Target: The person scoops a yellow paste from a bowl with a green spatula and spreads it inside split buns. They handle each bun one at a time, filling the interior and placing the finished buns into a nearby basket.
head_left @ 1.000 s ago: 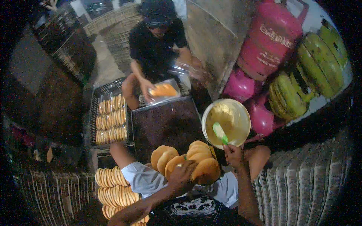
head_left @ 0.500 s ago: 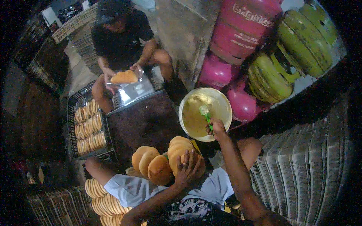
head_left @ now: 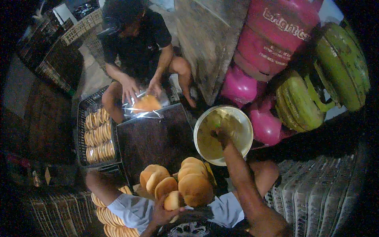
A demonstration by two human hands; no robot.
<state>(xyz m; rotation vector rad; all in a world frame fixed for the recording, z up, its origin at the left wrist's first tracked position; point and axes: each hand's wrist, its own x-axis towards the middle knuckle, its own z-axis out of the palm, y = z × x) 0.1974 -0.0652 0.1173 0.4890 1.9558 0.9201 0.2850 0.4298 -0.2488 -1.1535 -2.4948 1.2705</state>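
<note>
Low in front of me, my left hand (head_left: 165,213) is closed around a small round bun (head_left: 172,200), its pale side partly showing. Just beyond it stand two leaning rows of round golden buns, a left row (head_left: 156,178) and a right row (head_left: 195,189). My right hand (head_left: 222,136) reaches down into a white bucket (head_left: 250,148) with pale yellow cream smeared inside. A bit of a green-handled tool (head_left: 218,126) shows at its fingers; the rest is hidden by the hand.
Across a dark board (head_left: 154,138), another person (head_left: 136,43) handles a bun in a clear bag (head_left: 147,104). A black crate (head_left: 82,130) at left holds packed buns. Pink gas cylinders (head_left: 276,35) and green ones (head_left: 300,102) stand at right. More buns (head_left: 112,219) are stacked beside my left leg.
My left hand has left the right row and drawn back toward me, now with a bun. My right hand has gone deeper into the bucket. The other person's bagged bun has come lower, toward the board.
</note>
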